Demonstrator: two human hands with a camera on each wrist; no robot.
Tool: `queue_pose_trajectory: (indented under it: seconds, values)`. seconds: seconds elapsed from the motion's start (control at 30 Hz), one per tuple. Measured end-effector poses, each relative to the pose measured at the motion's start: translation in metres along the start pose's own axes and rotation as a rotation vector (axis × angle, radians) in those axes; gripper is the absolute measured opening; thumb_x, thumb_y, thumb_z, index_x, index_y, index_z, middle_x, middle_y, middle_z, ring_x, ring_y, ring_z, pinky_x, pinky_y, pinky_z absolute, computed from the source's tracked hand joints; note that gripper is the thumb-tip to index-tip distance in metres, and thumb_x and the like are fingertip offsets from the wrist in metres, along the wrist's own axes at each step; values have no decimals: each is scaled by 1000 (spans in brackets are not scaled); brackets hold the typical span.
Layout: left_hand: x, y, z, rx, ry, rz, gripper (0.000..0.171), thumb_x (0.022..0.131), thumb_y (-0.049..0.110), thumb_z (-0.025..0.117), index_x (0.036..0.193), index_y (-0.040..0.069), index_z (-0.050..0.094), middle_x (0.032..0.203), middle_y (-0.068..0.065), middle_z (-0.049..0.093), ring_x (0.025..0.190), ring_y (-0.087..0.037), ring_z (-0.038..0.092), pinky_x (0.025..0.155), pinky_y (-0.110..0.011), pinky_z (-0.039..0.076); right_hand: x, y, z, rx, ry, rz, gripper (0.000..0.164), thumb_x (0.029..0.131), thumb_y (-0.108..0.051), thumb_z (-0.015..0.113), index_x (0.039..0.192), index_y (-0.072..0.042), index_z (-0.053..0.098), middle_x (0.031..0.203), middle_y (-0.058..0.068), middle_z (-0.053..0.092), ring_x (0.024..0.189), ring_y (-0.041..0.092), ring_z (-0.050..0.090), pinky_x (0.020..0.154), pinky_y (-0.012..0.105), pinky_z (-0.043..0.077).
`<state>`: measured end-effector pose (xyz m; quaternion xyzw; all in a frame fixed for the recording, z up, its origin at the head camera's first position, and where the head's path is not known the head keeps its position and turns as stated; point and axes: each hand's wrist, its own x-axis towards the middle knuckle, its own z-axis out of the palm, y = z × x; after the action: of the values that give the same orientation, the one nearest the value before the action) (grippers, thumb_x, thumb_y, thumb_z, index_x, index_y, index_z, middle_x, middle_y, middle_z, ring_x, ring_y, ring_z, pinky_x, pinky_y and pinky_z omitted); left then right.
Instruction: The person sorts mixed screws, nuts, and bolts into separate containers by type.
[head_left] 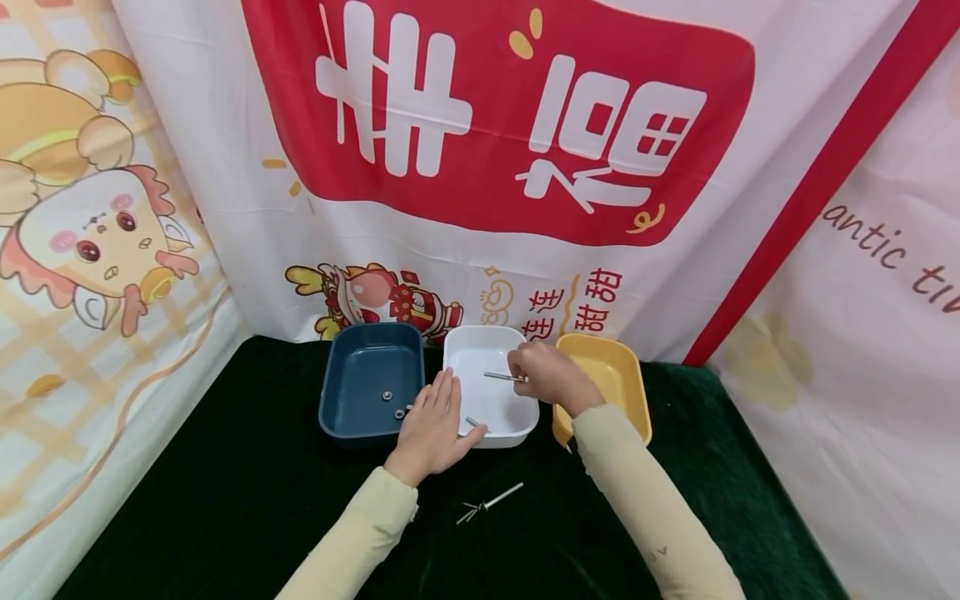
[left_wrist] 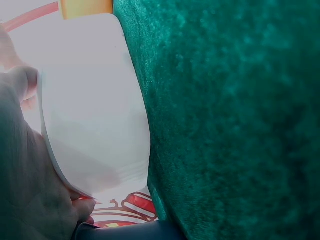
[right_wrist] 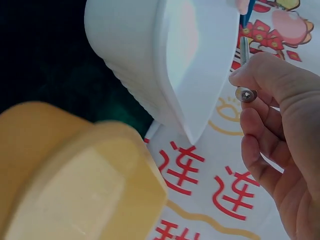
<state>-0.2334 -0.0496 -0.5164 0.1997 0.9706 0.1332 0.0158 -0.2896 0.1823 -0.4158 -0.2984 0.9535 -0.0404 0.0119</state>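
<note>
My right hand (head_left: 551, 375) is over the white bin (head_left: 501, 332), and its thumb and fingers pinch a silver bolt (right_wrist: 244, 50). The round head with a socket faces the camera in the right wrist view. My left hand (head_left: 429, 427) lies along the left front rim of the white bin, fingers straight and thumb spread over the front edge. Close to that thumb, another thin metal bolt (head_left: 472, 422) shows inside the bin. In the left wrist view, the left hand (left_wrist: 35, 170) touches the bin's rim.
At the left stands a blue bin (head_left: 358, 429) with several small nuts (head_left: 387, 395) in it. A yellow bin (head_left: 637, 392) stands to the right, under the right forearm. Several thin metal pieces (head_left: 489, 504) lie on the dark green cloth in front. Printed fabric hangs behind.
</note>
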Motion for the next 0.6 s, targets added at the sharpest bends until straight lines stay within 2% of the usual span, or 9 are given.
queue_pose_trajectory:
  seconds: [0.43,0.6]
  values:
    - [2,-2,2,23,-21,-7,103,102,76,38,169,2,11,180,-14,4,168,-31,3,136,-50,12,28,3,31,15,-38,86,15,89,-14,83,82,-16,69,84,-3,71,74,12,61,70,29,54]
    - [2,-1,2,24,-13,-3,103,102,75,39,169,2,13,180,-14,6,168,-31,5,136,-51,13,33,-1,39,19,-34,107,9,93,-18,82,91,-14,73,91,-1,71,75,12,62,71,28,56]
